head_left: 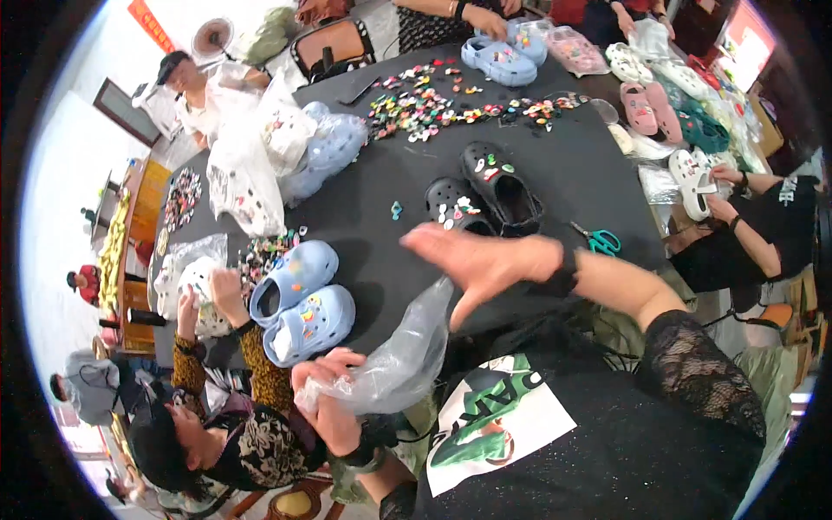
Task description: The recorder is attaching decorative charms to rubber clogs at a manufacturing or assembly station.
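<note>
The clear plastic bag [407,351] is at the near edge of the black table [390,186], stretched slantwise from the left hand toward the right. It looks thin and limp, so it should weigh almost nothing, crumple easily, slide a little against the skin and tear if pulled hard; the gathered end and the rim of its mouth seem the best places to take hold. The left hand [328,400] is clamped on the bag's near end, the film bunched under its fingers. The right hand [498,264] is blurred and spread, thumb apart from the fingers, just on the near side of the black clogs [485,186]; whether its thumb touches the bag's far end I cannot tell. Those clogs look light and rubbery, with small charms on their uppers, and should be easy to grip by the heel. To their right lie scissors [602,243] with teal handles; to the left, near a co-worker's leopard-print sleeve [269,368], stand blue clogs [316,316]. Farther off, loose charms [416,104] cover the table. As for writing, the wearer's black shirt [607,425] has a green-and-white panel [503,425] with large dark lettering, partly creased; marks on the red banner [150,26], far left, are too small to read.
</note>
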Demonstrator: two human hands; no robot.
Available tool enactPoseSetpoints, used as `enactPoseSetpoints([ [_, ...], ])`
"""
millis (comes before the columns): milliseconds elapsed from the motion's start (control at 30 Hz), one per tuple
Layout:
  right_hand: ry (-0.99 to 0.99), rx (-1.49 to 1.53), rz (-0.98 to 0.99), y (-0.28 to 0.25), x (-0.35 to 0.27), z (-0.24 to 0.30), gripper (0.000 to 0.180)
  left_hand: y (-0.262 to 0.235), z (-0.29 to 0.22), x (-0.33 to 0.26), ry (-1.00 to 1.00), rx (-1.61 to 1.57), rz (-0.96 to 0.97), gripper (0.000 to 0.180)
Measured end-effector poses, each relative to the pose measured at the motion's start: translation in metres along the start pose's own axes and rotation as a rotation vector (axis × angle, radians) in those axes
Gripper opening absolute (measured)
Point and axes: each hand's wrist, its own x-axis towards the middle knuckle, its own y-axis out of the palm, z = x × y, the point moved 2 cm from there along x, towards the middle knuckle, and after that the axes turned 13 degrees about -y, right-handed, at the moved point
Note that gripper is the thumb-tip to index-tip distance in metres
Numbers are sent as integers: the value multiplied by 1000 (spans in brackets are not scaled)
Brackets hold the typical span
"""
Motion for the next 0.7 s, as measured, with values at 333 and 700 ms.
enactPoseSetpoints([
  [333,120,580,-23,51,17,31,32,21,-2,36,144,-393,460,31],
  [700,-153,-593,227,31,24,39,10,38,64,28,-592,457,401,57],
])
